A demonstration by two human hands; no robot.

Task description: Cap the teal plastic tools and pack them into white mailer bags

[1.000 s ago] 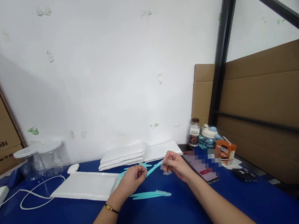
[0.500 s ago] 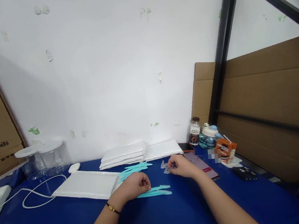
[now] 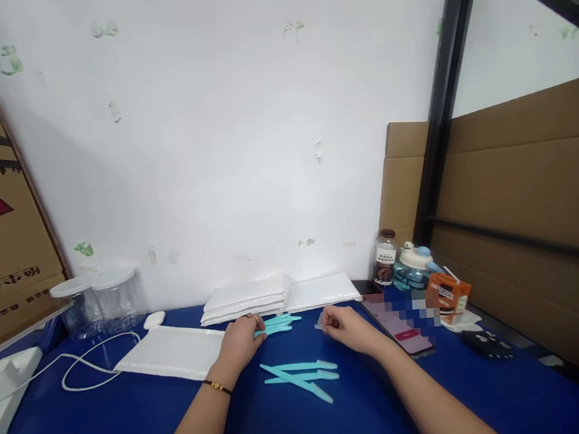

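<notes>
My left hand (image 3: pixel 243 340) is closed at the ends of a bunch of teal eyebrow razors (image 3: pixel 280 323), its fingertips pinched on a handle. Part of that bunch is hidden behind the hand. Nearer to me lie three more teal eyebrow razors (image 3: pixel 298 379), one slanting across the others, with pale caps over their blade ends. My right hand (image 3: pixel 346 329) pinches at a small translucent plastic cap (image 3: pixel 320 322), mostly covered by the curled fingers.
White padded envelopes (image 3: pixel 248 297) are stacked by the wall, another envelope (image 3: pixel 174 352) lying left. A phone (image 3: pixel 403 332), a brown-capped bottle (image 3: pixel 385 257), a blue cup (image 3: pixel 411 271) and an orange carton (image 3: pixel 449 296) stand or lie right. Clear jars (image 3: pixel 118 304) and a white cable (image 3: pixel 69 375) are left.
My left hand has moved back from the front razors to the bunch behind. A razor now lies slanted across the front ones. Fewer translucent caps show by my right hand. The view has shifted left.
</notes>
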